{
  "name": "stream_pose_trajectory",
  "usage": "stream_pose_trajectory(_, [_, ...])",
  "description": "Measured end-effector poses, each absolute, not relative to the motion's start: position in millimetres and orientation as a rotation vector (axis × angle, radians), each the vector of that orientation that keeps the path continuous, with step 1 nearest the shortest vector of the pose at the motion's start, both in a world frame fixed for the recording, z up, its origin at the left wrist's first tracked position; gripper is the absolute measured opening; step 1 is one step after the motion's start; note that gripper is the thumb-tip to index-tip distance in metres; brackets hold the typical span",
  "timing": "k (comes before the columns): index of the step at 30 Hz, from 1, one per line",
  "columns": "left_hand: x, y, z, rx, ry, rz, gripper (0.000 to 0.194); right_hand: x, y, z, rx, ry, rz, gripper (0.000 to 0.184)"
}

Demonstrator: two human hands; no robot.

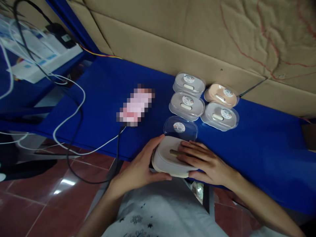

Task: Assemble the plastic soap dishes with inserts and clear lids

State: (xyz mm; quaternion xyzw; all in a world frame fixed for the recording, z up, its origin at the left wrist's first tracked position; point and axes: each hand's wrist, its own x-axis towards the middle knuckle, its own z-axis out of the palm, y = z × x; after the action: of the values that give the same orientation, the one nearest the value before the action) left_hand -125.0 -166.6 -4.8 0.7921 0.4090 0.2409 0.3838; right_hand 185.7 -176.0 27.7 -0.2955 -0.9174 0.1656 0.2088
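Near the front edge of the blue table, both my hands are on a pale grey rounded plastic box with a narrow dark slot in its top. My left hand grips the left end, its thumb along the front side. Across the right part of the top lie the fingers of my right hand, with the thumb low on the near side. Just behind the box is a clear plastic cover with a round white label. The underside of the box is hidden.
Several covered boxes, grey ones and a peach one, stand at the back of the blue table. To the left lies a blurred-out pink object, with cables running off the edge. Cardboard lines the back.
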Motion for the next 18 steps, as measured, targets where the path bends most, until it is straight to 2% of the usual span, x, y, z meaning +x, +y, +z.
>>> stream_pose_trajectory(6, [-141, -166, -2, 2.228, 1.044, 0.405, 0.117, 183, -177, 25, -0.814, -2.559, 0.431, 0.046])
stream_pose_trajectory(10, [-141, -169, -1, 2.256, 1.057, 0.483, 0.109, 179, -177, 17, -0.871, -2.54, 0.378, 0.051])
stream_pose_trajectory(15, [-140, -180, 8, 2.283, 1.097, 0.614, 0.074, 177, -178, 12, -0.899, -2.533, 0.324, 0.053])
stream_pose_trajectory(18, [-133, -183, 17, 2.378, 1.0, 0.566, 0.066, 177, -178, 13, -0.907, -2.511, 0.318, 0.051])
